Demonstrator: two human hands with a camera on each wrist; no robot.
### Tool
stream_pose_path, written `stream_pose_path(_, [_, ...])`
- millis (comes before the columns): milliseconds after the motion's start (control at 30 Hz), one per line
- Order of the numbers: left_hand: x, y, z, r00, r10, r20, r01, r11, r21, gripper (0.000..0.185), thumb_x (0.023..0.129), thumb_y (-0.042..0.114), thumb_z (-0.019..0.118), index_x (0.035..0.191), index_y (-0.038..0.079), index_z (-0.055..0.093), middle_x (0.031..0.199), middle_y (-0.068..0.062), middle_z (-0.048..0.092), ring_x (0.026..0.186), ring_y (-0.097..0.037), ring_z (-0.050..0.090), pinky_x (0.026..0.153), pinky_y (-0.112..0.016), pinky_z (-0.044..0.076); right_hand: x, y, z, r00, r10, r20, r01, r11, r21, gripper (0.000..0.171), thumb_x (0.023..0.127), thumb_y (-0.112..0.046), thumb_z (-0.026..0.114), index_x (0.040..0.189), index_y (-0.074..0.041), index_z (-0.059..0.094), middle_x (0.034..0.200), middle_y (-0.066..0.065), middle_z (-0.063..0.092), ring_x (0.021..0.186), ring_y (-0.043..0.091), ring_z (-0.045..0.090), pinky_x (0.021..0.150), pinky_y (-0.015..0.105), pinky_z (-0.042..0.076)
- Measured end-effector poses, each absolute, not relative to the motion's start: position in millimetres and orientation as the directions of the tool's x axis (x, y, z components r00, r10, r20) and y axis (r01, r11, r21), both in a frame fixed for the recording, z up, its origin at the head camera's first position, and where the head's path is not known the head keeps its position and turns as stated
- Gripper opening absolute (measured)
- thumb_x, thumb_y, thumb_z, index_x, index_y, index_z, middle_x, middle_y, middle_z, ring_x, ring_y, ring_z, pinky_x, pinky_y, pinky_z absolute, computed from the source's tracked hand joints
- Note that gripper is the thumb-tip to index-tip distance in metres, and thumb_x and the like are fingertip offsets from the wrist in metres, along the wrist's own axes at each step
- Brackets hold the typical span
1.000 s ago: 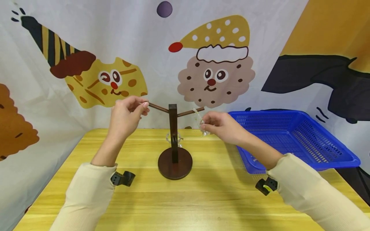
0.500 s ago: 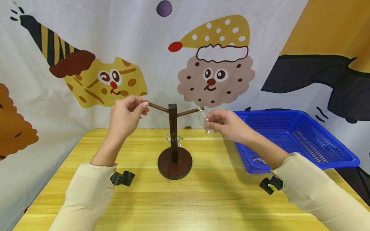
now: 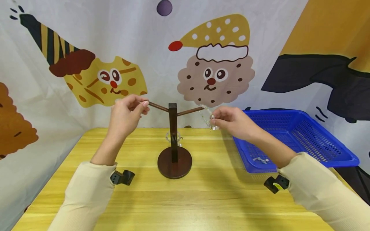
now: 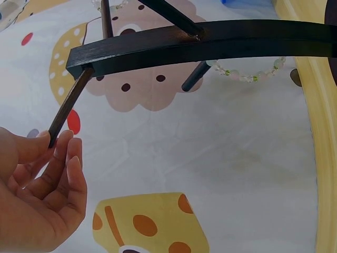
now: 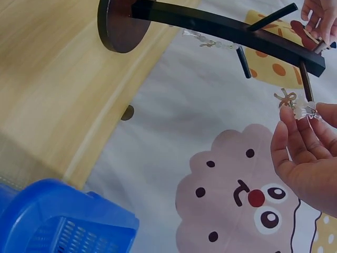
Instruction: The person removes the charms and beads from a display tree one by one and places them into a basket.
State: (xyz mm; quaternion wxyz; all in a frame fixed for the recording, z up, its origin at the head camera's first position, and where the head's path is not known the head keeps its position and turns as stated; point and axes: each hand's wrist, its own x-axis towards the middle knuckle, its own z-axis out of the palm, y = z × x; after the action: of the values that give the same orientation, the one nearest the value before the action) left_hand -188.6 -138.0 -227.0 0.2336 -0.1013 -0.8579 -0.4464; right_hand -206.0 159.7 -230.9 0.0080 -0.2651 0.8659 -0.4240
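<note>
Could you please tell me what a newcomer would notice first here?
Probably the central dark stand on the table, where the left hand pinches one upper peg and the right hand holds a beaded bracelet near the other's tip. Next, likely the bright blue basket on the right and the cartoon backdrop behind.

Three bracelets (image 3: 208, 111), one stand (image 3: 173, 126), one basket (image 3: 326, 141)

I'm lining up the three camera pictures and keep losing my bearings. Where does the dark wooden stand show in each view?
Head: the wooden stand is upright, near the middle.
Left wrist: its post crosses the top sideways, reaching the right edge.
Right wrist: it slants across the top, its round base at upper left.
Shared landmark: the left hand, pinching the end of one peg.
</note>
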Motion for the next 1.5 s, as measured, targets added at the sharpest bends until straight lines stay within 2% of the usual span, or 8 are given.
stream_pose_path(733, [-188.8, -137.8, -226.8, -0.869, -0.034, 0.494, 0.386, 0.579, 0.718, 0.023, 0.092, 0.019, 0.055, 0.097, -0.001, 0.065, 0.081, -0.015, 0.066, 0.073, -0.024, 0.064, 0.057, -0.014, 0.045, -202.1, 174.3, -223.8, -0.875, -0.443, 0.193, -0.435, 0.546, -0.716, 0.011, 0.091, -0.011, 0.057, 0.094, -0.002, 0.061, 0.085, 0.014, 0.062, 0.071, 0.017, 0.058, 0.063, 0.029, 0.048])
stream_pose_path(1067, [-188.0, -137.4, -225.8, -0.872, -0.039, 0.488, 0.377, 0.583, 0.72, 0.023, 0.092, 0.019, 0.055, 0.097, -0.001, 0.066, 0.081, -0.015, 0.066, 0.073, -0.022, 0.064, 0.057, -0.014, 0.045, -197.7, 187.2, -220.7, -0.87, -0.446, 0.211, -0.455, 0.561, -0.692, 0.013, 0.091, -0.011, 0.057, 0.097, -0.002, 0.063, 0.083, 0.008, 0.062, 0.073, 0.022, 0.058, 0.061, 0.028, 0.047])
stream_pose_path(1300, [-187.2, -137.4, -225.4, -0.873, -0.041, 0.486, 0.375, 0.582, 0.722, 0.023, 0.092, 0.019, 0.055, 0.097, -0.001, 0.065, 0.082, -0.015, 0.066, 0.074, -0.023, 0.064, 0.057, -0.014, 0.045, -191.2, 200.5, -218.6, -0.882, -0.431, 0.188, -0.433, 0.587, -0.684, 0.015, 0.092, -0.015, 0.057, 0.099, -0.004, 0.064, 0.087, 0.007, 0.063, 0.078, 0.018, 0.06, 0.069, 0.028, 0.049])
stream_pose_path(1500, [-186.9, -137.1, -225.2, -0.875, -0.038, 0.483, 0.375, 0.578, 0.725, 0.022, 0.092, 0.018, 0.055, 0.097, -0.001, 0.065, 0.082, -0.016, 0.066, 0.075, -0.024, 0.064, 0.057, -0.014, 0.045, -186.7, 215.0, -222.1, -0.89, -0.423, 0.17, -0.418, 0.608, -0.675, 0.016, 0.092, -0.017, 0.057, 0.099, -0.005, 0.064, 0.088, 0.007, 0.063, 0.079, 0.019, 0.062, 0.069, 0.028, 0.05])
